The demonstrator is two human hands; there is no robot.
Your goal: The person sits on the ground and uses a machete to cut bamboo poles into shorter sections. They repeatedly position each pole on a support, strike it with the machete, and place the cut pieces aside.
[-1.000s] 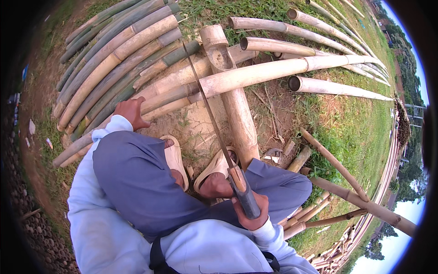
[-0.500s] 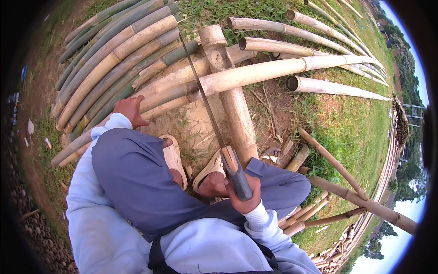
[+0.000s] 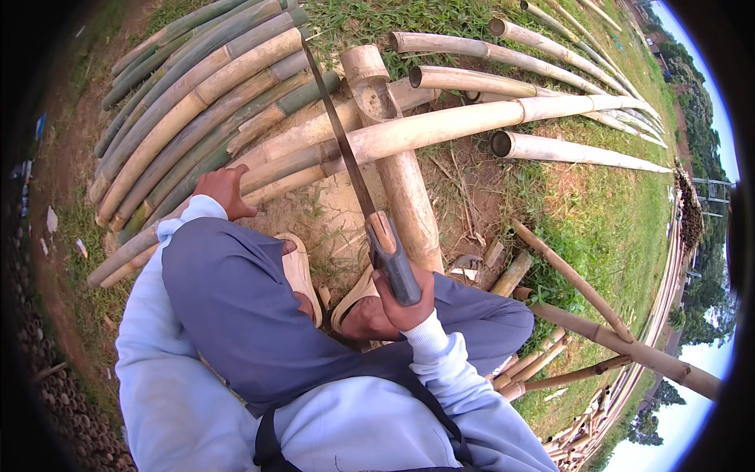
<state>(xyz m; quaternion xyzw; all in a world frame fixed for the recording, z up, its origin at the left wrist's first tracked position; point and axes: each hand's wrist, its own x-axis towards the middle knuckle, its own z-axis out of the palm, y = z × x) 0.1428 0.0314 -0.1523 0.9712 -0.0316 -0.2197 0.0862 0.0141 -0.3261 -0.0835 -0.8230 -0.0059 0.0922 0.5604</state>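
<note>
Head view, looking down: the right hand (image 3: pixel 405 303) is closed in a full fist around the grey handle of a hand saw (image 3: pixel 370 212), fingers wrapped tight, knuckles just above the white cuff. From that hand the saw's long dark blade runs up and away to the left, crossing over a pale bamboo pole (image 3: pixel 440 126) that lies crosswise beyond the hand. That pole rests on a thicker, short bamboo log (image 3: pixel 397 161) pointing straight away from the right hand.

The left hand (image 3: pixel 224 189) is out to the far side of the raised knee, fingers curled loosely and pressed down on a bamboo pole at the near edge of the bamboo stack (image 3: pixel 185 102), green and tan culms lying side by side. Whether it grips or only leans there, I cannot tell.

Between the hands: blue trousers, two tan sandals (image 3: pixel 299 271) on bare dirt. Right of the saw hand, short offcuts (image 3: pixel 511 271) and thin poles on grass.
</note>
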